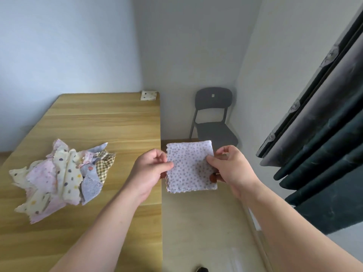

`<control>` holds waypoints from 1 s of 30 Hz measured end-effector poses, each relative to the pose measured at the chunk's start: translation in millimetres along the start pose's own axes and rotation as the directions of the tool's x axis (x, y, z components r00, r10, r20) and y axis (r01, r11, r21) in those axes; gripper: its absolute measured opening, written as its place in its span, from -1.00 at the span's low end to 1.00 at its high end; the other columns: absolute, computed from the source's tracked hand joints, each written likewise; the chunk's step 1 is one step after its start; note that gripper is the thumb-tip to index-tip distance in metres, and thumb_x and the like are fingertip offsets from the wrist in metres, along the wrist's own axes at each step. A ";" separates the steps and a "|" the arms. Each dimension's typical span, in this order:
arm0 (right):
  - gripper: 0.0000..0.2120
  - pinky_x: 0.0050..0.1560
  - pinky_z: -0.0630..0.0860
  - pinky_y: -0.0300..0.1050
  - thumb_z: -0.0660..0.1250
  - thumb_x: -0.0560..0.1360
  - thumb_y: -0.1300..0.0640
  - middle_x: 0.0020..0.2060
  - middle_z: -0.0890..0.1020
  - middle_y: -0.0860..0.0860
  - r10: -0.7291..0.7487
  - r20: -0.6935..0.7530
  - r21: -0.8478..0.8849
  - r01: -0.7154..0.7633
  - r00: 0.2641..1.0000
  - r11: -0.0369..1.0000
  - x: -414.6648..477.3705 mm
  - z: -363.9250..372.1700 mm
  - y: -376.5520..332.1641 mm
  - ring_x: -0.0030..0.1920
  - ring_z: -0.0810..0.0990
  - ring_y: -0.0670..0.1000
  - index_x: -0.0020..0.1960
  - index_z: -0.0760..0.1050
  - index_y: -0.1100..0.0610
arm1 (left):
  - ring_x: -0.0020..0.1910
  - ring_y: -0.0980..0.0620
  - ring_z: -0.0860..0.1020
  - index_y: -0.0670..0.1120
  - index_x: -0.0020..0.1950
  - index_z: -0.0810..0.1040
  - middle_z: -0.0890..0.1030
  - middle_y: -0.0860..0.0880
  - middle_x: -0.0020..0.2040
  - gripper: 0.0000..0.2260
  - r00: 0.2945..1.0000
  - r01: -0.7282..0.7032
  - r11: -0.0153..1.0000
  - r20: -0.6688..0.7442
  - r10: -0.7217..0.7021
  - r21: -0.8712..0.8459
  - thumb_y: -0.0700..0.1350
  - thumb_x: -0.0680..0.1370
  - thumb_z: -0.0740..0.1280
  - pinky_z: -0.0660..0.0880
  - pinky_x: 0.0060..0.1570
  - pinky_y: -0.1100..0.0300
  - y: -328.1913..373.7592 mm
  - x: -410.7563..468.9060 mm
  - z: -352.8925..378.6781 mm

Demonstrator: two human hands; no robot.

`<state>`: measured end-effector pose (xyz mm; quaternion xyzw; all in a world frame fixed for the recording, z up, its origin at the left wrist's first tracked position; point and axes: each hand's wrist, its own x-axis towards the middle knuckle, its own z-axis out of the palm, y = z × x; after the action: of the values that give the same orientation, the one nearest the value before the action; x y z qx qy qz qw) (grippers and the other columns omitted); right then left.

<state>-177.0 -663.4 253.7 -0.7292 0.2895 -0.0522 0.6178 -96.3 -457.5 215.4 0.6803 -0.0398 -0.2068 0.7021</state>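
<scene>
Holding a small floral cloth [189,165] between them, both hands are raised in the air just past the right edge of the wooden counter [110,122]. The cloth is pale with a fine print of small purple-grey flowers, roughly rectangular, and held nearly flat with its face towards the camera. Its left and bottom edges are scalloped. The left hand [151,169] pinches the cloth's left edge, thumb on the front and the other fingers curled behind. The right hand [231,169] pinches the right edge in the same manner, one fingertip lying on the printed face. A small reddish-brown spot shows at the cloth's lower right edge, just beside the right hand (what it is cannot be told). The cloth touches nothing but the hands, and below it lies a pale floor [196,222].

On the counter, to the left of the left hand and well apart from it, sits a loose pile of crumpled cloths [60,177]: pink, cream with coloured dots, pale blue, and one in a yellow-brown check. At the far right corner of the counter lies a small folded cream cloth with spots [148,95]. Beyond the held cloth a dark grey chair [213,118] stands in the corner of the room, and dark curtains [324,154] hang along the right side.
</scene>
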 end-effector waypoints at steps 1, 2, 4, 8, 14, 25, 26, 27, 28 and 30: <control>-0.79 -0.03 0.67 0.24 0.47 0.53 0.18 -0.03 0.64 0.07 0.008 0.009 -0.006 -0.008 1.000 1.000 16.9 -6.2 -4.1 -0.14 0.65 0.11 0.03 0.43 0.09 | -0.19 0.03 0.63 -0.01 -0.30 0.54 0.59 -0.02 -0.30 -0.68 1.000 0.003 1.000 -0.003 -0.003 0.010 -0.40 0.50 0.41 0.38 -0.16 0.08 0.7 15.7 8.9; -0.80 -0.03 0.66 0.26 0.45 0.53 0.22 -0.04 0.63 0.10 0.016 0.024 -0.008 -0.016 1.000 1.000 36.2 -13.1 -9.2 -0.15 0.63 0.10 0.02 0.42 0.10 | -0.15 0.02 0.64 0.00 -0.29 0.60 0.64 -0.03 -0.25 -0.69 1.000 0.013 1.000 -0.007 -0.013 0.012 -0.40 0.50 0.41 0.40 -0.10 0.05 2.9 33.7 19.6; -0.84 -0.05 0.66 0.27 0.39 0.55 0.28 -0.04 0.63 0.14 0.010 0.052 -0.049 -0.008 0.999 0.999 76.0 -27.2 -15.9 -0.17 0.62 0.09 -0.01 0.43 0.11 | -0.08 0.02 0.66 -0.03 -0.18 0.69 0.71 -0.02 -0.14 -0.75 0.999 0.025 0.999 -0.036 -0.026 -0.021 -0.39 0.50 0.42 0.44 0.01 0.06 9.2 69.8 40.0; -0.88 -0.08 0.67 0.23 0.32 0.57 0.34 -0.08 0.63 0.17 -0.001 0.109 -0.114 0.014 0.994 0.993 137.1 -40.8 -27.2 -0.36 0.61 0.08 -0.04 0.52 0.15 | -0.08 0.09 0.67 -0.09 0.02 0.73 0.74 0.03 -0.05 -0.78 0.998 0.033 0.999 -0.062 -0.033 -0.011 -0.36 0.53 0.40 0.47 -0.04 0.21 19.4 127.3 63.7; -0.80 -0.12 0.70 0.08 0.30 0.60 0.35 -0.22 0.59 0.09 -0.003 0.224 -0.130 0.032 0.975 0.991 258.3 -30.3 -44.5 -0.42 0.59 0.05 -0.01 0.66 0.14 | -0.20 0.36 0.57 0.03 0.13 0.71 0.69 0.24 0.00 -0.70 0.991 0.029 0.991 -0.134 -0.011 0.130 -0.32 0.52 0.42 0.40 -0.16 0.39 34.2 227.3 76.3; -0.77 -0.19 0.60 -0.32 0.38 0.58 0.29 0.03 0.67 -0.01 0.004 0.657 -0.277 0.236 0.754 0.931 486.1 65.3 -107.6 -0.09 0.67 -0.07 0.18 0.64 0.08 | -0.33 0.09 0.60 0.09 0.16 0.68 0.63 -0.03 -0.25 -0.62 0.860 0.154 0.974 -0.508 -0.051 0.164 -0.37 0.54 0.35 0.53 -0.34 0.25 59.9 390.8 30.2; -0.78 -0.16 0.62 -0.29 0.39 0.57 0.29 0.03 0.67 0.00 0.012 0.689 -0.288 0.258 0.725 0.922 500.4 80.1 -112.7 -0.08 0.66 -0.07 0.17 0.63 0.08 | -0.35 0.17 0.59 0.08 0.16 0.67 0.63 0.01 -0.22 -0.61 0.844 0.156 0.969 -0.535 -0.031 0.190 -0.37 0.53 0.34 0.52 -0.35 0.29 58.6 401.5 21.9; -0.80 -0.11 0.65 -0.23 0.40 0.56 0.29 0.01 0.67 0.02 0.018 0.705 -0.295 0.270 0.709 0.917 508.2 90.9 -116.2 -0.07 0.67 -0.05 0.13 0.63 0.07 | -0.35 0.21 0.58 0.08 0.16 0.67 0.63 0.05 -0.14 -0.60 0.835 0.157 0.958 -0.550 0.000 0.239 -0.37 0.52 0.32 0.51 -0.35 0.32 57.8 409.2 15.6; -0.81 -0.05 0.67 -0.15 0.41 0.55 0.29 -0.01 0.67 0.03 0.039 0.731 -0.310 0.281 0.681 0.908 523.5 110.0 -117.7 -0.07 0.68 -0.02 0.10 0.63 0.06 | -0.32 0.23 0.57 0.08 0.17 0.66 0.64 0.08 -0.03 -0.59 0.813 0.169 0.950 -0.583 0.016 0.263 -0.37 0.52 0.31 0.51 -0.32 0.34 54.5 421.7 3.8; -0.82 0.00 0.68 -0.07 0.43 0.54 0.30 -0.06 0.67 0.05 0.058 0.763 -0.323 0.302 0.644 0.897 543.5 138.3 -119.5 -0.08 0.69 0.01 0.03 0.63 0.04 | -0.24 0.28 0.56 0.01 0.20 0.67 0.60 0.10 0.19 -0.60 0.793 0.180 0.941 -0.608 0.034 0.287 -0.38 0.52 0.28 0.51 -0.27 0.38 51.8 439.0 -14.1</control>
<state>375.2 -799.3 180.1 -0.8174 -0.0418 0.2773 0.5032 320.7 -596.1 165.8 0.8191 0.1791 0.0039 0.5450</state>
